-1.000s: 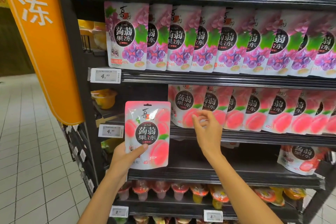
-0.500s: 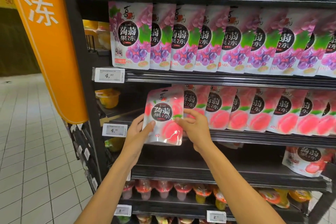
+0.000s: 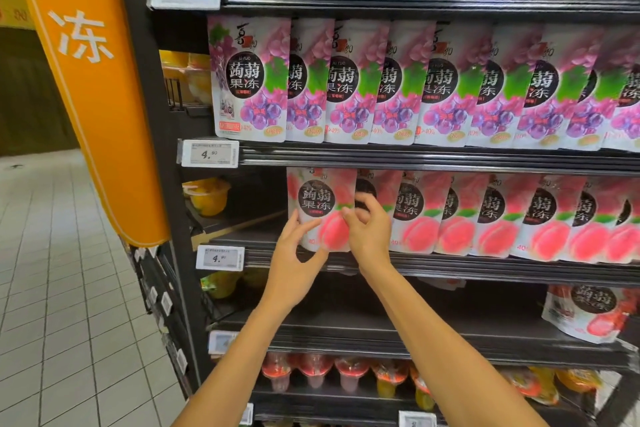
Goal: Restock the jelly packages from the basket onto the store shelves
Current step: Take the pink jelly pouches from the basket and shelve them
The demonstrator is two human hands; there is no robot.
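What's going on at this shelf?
A person is stocking a shop shelf. Both bare hands are on a pink peach jelly pouch standing at the left end of a row of matching peach pouches on the black metal shelf. The left hand touches its lower left edge with straight fingers; the right hand pinches its right side.

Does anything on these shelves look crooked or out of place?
Yes. A lone red pouch sits tilted on the lower shelf at far right, unlike the upright rows above. The peach pouch being placed stands upright.
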